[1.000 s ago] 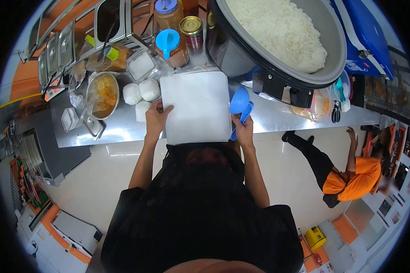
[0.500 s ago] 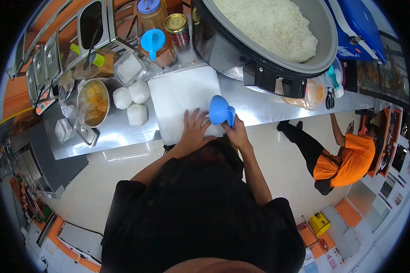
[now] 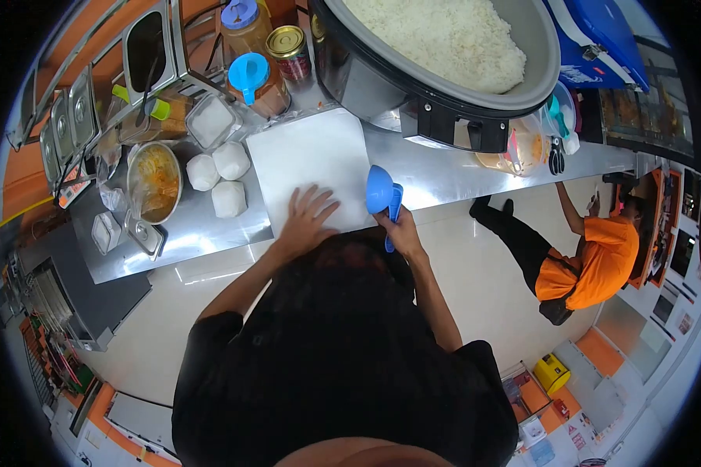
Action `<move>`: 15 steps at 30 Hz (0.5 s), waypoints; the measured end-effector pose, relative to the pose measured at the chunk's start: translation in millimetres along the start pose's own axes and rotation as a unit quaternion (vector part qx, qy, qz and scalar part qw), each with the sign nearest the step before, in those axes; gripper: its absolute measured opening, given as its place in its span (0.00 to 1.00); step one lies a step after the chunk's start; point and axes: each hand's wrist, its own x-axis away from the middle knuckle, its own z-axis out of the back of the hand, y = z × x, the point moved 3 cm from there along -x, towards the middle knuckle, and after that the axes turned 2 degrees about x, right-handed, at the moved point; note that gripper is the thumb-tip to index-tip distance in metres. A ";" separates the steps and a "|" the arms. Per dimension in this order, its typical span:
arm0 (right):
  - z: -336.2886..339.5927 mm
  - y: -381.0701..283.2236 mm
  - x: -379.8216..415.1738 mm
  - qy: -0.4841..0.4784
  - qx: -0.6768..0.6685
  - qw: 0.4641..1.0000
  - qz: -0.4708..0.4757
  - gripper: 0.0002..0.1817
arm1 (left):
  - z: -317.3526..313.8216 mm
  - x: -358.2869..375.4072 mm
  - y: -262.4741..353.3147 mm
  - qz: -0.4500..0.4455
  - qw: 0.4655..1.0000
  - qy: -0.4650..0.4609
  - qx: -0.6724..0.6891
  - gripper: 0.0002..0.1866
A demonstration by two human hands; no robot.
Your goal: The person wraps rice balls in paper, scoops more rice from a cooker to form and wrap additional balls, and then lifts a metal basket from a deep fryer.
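Observation:
My left hand (image 3: 305,226) lies flat with fingers spread on a stack of white paper (image 3: 311,159) at the counter's front edge. In my right hand (image 3: 401,231) is a blue scoop (image 3: 379,189), gripped by its handle just right of the paper, its rounded cup upward. Several white wrapped bundles (image 3: 229,199) sit left of the paper. Behind and to the right stands a large cooker full of white rice (image 3: 452,39).
On the steel counter (image 3: 436,167) are a bowl of orange food (image 3: 157,183), a clear container (image 3: 213,121), jars (image 3: 258,86), a can (image 3: 288,53) and black scissors (image 3: 556,156). A person in orange (image 3: 600,261) is beyond the counter's right part.
My left hand has slid a little left on the paper. The blue scoop has turned in my right hand, and more of its handle shows. The camera view has shifted slightly.

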 end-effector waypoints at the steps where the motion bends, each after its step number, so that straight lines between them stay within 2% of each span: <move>1: 0.8 -1.7 -0.4 0.002 0.000 1.000 0.004 0.13 | 3.6 16.2 -13.9 0.007 0.999 -0.036 -0.022 0.40; 2: 1.4 -1.6 -2.2 -0.001 0.003 1.000 0.001 0.12 | 8.8 27.0 -26.2 0.014 0.996 -0.070 -0.046 0.40; 6: 1.2 7.7 -7.6 -0.018 -0.041 0.999 -0.022 0.08 | 31.8 62.4 -42.6 0.006 0.997 -0.057 -0.057 0.39; 10: 2.8 5.7 -11.2 -0.011 -0.020 1.000 0.018 0.07 | 34.3 71.2 -46.8 0.000 0.988 -0.104 -0.112 0.39; 13: 5.6 18.6 -19.1 -0.041 -0.053 0.998 -0.005 0.08 | 35.5 70.6 -44.7 0.013 0.986 -0.123 -0.108 0.40; 15: 6.9 15.8 -19.1 -0.049 -0.071 0.996 -0.028 0.16 | 31.8 72.2 -47.6 0.021 0.989 -0.121 -0.085 0.40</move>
